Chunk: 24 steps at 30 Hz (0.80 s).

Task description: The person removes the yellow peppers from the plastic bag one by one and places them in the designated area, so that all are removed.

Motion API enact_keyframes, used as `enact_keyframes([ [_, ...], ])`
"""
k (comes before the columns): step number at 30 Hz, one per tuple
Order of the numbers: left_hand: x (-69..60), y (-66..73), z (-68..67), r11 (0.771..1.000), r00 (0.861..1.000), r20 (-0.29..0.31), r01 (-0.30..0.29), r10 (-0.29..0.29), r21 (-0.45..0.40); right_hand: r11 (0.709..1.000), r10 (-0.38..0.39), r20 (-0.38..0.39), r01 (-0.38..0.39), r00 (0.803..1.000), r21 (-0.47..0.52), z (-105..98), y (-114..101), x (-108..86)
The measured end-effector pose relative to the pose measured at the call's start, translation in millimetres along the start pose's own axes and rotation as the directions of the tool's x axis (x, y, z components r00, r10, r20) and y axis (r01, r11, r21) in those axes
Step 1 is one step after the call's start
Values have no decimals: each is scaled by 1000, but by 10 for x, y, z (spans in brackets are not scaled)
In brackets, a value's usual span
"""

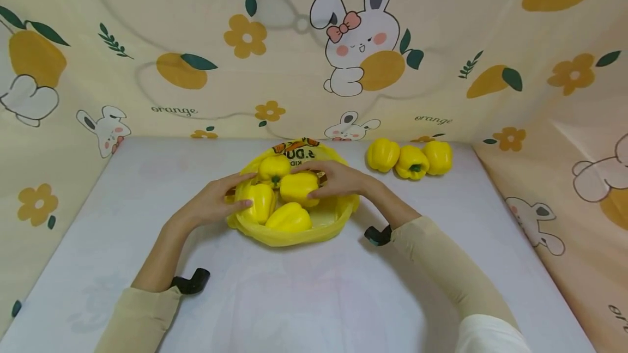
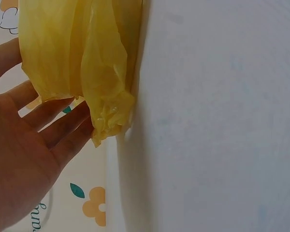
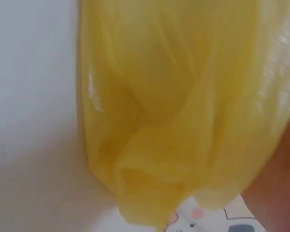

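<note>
A yellow plastic bag (image 1: 279, 238) with a rolled-open mouth sits on the table, and several yellow bell peppers lie inside it. My right hand (image 1: 338, 178) reaches over the bag's right rim and grips one bell pepper (image 1: 299, 188) between fingers and thumb. At the left rim, my left hand (image 1: 213, 200) touches the bag and the leftmost bell pepper (image 1: 261, 203) with fairly straight fingers. In the left wrist view the fingers (image 2: 67, 137) reach behind the hanging bag side. The bag hides most of the right hand in the right wrist view.
Three more yellow bell peppers (image 1: 411, 161) stand together at the back right of the white table (image 1: 294, 298). A patterned cloth backdrop (image 1: 206, 20) with rabbits and oranges encloses the back and sides. Black wrist mounts (image 1: 192, 281) sit under both forearms.
</note>
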<state>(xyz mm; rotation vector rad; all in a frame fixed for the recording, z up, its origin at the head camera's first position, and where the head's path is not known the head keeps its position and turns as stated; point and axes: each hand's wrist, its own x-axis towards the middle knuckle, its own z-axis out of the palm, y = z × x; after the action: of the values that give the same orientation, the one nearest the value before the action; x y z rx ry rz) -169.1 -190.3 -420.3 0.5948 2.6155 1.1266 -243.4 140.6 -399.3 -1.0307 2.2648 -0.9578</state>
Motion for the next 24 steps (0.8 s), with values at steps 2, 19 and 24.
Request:
enact_keyframes([
  [2, 0, 0, 2, 1000, 1000, 1, 3, -3, -5, 1000, 5, -23, -5, 1000, 18, -34, -9, -33],
  [19, -1, -7, -3, 1000, 1000, 1, -7, 7, -2, 987, 99, -220, -68, 970, 146, -300, -28, -546],
  [24, 3, -20, -12, 1000, 1000, 9, -6, 6, -6, 985, 123, -260, -87, 958, 148, -340, 9, -689],
])
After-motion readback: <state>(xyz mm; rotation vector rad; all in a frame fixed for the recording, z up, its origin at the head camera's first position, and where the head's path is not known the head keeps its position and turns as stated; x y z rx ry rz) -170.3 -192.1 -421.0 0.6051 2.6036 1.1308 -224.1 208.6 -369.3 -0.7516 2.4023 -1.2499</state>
